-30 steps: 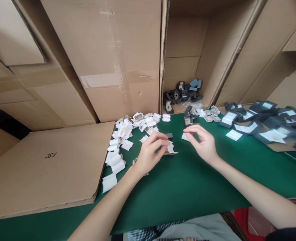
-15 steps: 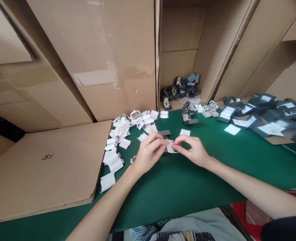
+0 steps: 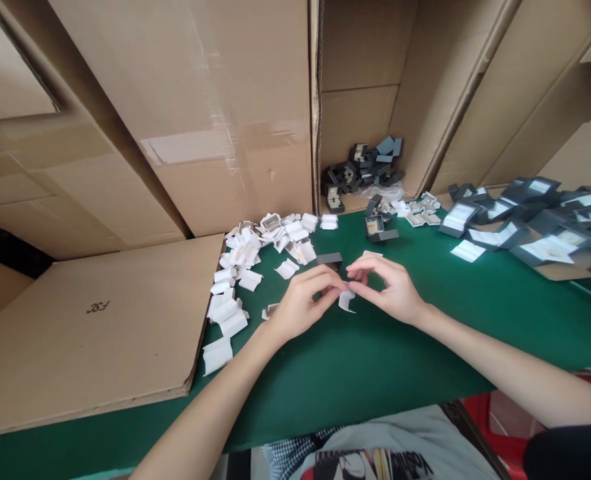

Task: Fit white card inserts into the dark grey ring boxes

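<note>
Both hands (image 3: 350, 297) pinch a white insert (image 3: 346, 300)

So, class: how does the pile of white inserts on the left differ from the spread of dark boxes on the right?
The white inserts are small folded white pieces; the dark boxes are larger and grey, many lying open with pale linings showing. The inserts heap beside the flat cardboard sheet; the boxes spread toward the table's right edge. Both lie loose on the green table.

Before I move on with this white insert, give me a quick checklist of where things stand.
1. White insert pinched between both hands: ok.
2. Left hand fingertips on the insert: ok.
3. Right hand fingertips on it: ok.
4. Small grey box just behind the hands, on the green mat: ok.
5. Box open and ready: cannot tell.
6. Pile of white inserts at the left: ok.
</note>
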Tool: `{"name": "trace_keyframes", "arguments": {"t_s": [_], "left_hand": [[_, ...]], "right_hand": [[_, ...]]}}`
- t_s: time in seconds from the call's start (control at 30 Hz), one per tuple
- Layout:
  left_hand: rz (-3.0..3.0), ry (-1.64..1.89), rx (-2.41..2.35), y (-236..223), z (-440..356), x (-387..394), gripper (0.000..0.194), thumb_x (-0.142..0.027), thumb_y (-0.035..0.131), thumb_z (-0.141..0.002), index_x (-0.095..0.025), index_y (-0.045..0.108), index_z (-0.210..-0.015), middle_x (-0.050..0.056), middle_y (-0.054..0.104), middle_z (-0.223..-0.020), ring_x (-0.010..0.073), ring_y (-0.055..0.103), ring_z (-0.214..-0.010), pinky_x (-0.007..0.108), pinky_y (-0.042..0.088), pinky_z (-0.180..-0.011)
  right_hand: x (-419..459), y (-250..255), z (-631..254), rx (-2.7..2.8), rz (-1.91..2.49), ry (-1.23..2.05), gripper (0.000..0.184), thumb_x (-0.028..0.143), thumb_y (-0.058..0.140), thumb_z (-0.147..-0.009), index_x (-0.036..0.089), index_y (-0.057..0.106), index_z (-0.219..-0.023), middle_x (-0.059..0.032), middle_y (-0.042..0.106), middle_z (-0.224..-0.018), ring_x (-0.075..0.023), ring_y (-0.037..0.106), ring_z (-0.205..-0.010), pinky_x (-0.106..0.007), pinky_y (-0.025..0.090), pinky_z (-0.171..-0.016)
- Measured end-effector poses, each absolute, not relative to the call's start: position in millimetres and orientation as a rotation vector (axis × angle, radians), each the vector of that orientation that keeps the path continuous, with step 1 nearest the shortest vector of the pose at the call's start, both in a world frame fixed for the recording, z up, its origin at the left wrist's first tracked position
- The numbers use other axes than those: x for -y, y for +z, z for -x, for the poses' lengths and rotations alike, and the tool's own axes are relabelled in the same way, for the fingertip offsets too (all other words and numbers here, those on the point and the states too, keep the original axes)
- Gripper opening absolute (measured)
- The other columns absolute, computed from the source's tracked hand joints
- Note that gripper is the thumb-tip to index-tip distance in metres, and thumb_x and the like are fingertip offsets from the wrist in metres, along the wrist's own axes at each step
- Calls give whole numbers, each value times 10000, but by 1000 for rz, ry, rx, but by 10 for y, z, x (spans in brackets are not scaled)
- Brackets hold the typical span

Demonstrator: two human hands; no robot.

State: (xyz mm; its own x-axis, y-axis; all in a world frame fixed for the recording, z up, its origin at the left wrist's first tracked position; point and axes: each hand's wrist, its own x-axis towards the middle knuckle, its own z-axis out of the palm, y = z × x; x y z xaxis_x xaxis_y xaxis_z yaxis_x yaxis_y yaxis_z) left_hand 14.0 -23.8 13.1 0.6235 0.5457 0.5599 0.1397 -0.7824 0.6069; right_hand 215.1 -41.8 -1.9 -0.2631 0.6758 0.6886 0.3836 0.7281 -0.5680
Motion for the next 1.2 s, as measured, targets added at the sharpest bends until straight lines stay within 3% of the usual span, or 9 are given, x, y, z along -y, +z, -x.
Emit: {"name": "trace_keyframes", "arguments": {"t_s": [0.27, 0.37, 0.5, 0.67, 0.8, 0.93, 1.1, 1.2], "left_hand": [[-2320, 1080, -620, 158, -160, 267, 212, -145, 387, -920, -190, 573, -1011, 51, 594, -907, 120, 550, -788, 251, 460, -707], [-2361, 1116, -670, 177, -146, 282, 144, -211, 502, -880, -192, 533, -1019, 47, 568, -944, 117, 514, -753, 252, 450, -681], [-2422, 1104, -722, 179, -147, 295, 248, -303, 637, -791, -197, 487, -957, 30, 523, -902, 126, 472, -737, 255, 438, -647], [-2326, 1112, -772, 123, -166, 265, 130, -221, 545, -835, -201, 444, -916, 13, 478, -871, 103, 468, -695, 233, 448, -616], [-2230, 1145, -800, 77, -157, 215, 101, -170, 495, -853, -204, 453, -938, 14, 481, -869, 111, 502, -776, 228, 483, -669], [-2183, 1149, -845, 54, -147, 179, 134, -152, 507, -849, -202, 464, -966, 20, 514, -901, 110, 528, -800, 248, 497, -721], [-2145, 1120, -792, 52, -147, 167, 153, -160, 508, -862, -200, 456, -1000, 22, 558, -886, 113, 558, -792, 276, 504, -761], [-2127, 1104, -758, 42, -147, 167, 215, -159, 500, -871, -208, 441, -1072, 21, 577, -883, 113, 569, -795, 285, 504, -775]], "right_hand": [[410, -68, -2133, 1826, 894, 417, 89, 205, 581, -839, 211, 583, -928, -24, 601, -782, -132, 577, -671, -288, 511, -621], [383, -100, -2146, 1690, 978, 559, 105, 242, 595, -831, 210, 559, -924, -20, 584, -790, -137, 590, -672, -288, 522, -604], [377, -112, -2137, 1537, 1009, 850, 154, 299, 606, -826, 207, 537, -927, 1, 563, -750, -127, 595, -587, -289, 528, -542], [409, -77, -2084, 1478, 987, 1007, 169, 314, 632, -806, 194, 531, -869, 16, 564, -701, -111, 585, -557, -277, 523, -541], [434, -61, -2051, 1532, 992, 1046, 150, 305, 617, -816, 196, 516, -833, 24, 564, -665, -105, 572, -552, -259, 504, -536], [447, -73, -2065, 1693, 1030, 884, 114, 292, 586, -834, 203, 521, -863, 20, 571, -689, -103, 553, -580, -246, 469, -547], [450, -87, -2123, 2030, 992, 440, 98, 252, 537, -861, 211, 575, -942, 41, 532, -603, -88, 459, -490, -232, 385, -480], [443, -94, -2147, 2169, 886, 179, 147, 199, 506, -876, 210, 616, -974, 26, 593, -620, -90, 491, -484, -234, 393, -491]]}}
